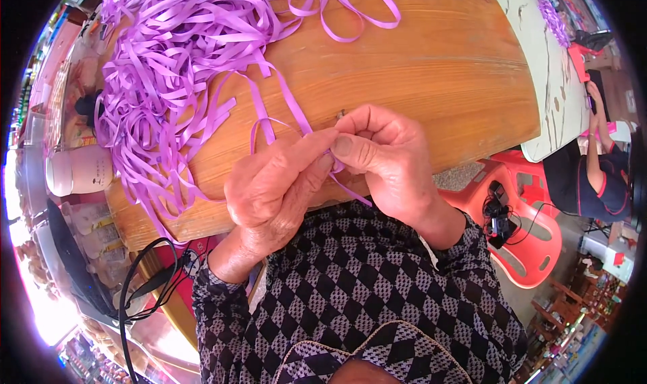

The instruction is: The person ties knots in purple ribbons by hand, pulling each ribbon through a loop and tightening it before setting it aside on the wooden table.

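Note:
Both my hands meet above the near edge of the wooden table, fingertips pinched together around a purple ribbon [288, 101]. My left hand [280, 182] has its fingers stretched forward and pressed together, with the ribbon running under them. Thumb against bent fingers, my right hand [387, 158] grips the same ribbon close to the left fingertips. A short ribbon end hangs down between the hands toward my lap. The fingers hide how the ribbon is folded or knotted there. A big tangled heap of purple ribbons [182, 53] covers the far left of the table.
The wooden table [431, 67] adjoins a white marbled table [552, 101] at the right. At the left edge stands a white jar [81, 170], with black cables [135, 283] below it. A red plastic chair [532, 249] holds black devices. Another person [586, 175] sits at the far right.

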A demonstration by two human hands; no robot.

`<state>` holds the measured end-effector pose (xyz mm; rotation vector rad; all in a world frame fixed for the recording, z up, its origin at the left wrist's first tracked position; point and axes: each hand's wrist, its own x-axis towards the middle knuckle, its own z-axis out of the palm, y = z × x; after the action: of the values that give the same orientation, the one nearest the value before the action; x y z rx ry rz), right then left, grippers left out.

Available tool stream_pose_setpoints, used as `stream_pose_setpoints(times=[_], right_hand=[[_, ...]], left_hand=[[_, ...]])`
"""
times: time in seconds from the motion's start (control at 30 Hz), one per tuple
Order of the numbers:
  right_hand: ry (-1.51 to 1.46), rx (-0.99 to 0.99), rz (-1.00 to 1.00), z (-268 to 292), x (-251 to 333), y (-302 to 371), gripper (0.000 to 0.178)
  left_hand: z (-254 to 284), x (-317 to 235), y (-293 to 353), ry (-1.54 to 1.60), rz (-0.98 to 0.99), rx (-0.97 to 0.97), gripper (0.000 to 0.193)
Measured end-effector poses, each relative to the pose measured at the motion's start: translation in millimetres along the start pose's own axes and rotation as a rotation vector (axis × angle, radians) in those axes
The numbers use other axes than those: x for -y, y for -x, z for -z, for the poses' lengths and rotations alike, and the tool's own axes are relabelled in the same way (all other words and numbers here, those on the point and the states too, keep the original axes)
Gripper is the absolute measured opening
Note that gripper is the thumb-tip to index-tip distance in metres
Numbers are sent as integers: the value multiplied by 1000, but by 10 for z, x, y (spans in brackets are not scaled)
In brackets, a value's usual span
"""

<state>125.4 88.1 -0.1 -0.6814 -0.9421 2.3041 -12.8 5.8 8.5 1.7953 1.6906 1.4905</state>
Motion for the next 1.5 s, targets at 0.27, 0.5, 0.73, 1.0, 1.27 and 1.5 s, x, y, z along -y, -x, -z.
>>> stream_pose_setpoints(times=[0.27,0.5,0.73,1.0,1.27,1.5], right_hand=[[-66,-18,-82,-123,3,41,26],[247,50,102,18,-76,43,24],[295,71,156,8,-51,48,22],[801,69,609,79,-59,44,11],[1002,38,712,58,-70,47,10],[411,36,333,68,-50,67,6]], left_hand=[[-28,42,47,3,119,-57,9],[207,89,-110,702,947,433,13],[143,119,-69,916,1046,350,17],[69,57,8,988,1026,134,12],[-2,-41,10,878,965,54,13],[-1,-162,-45,735,717,64,14]])
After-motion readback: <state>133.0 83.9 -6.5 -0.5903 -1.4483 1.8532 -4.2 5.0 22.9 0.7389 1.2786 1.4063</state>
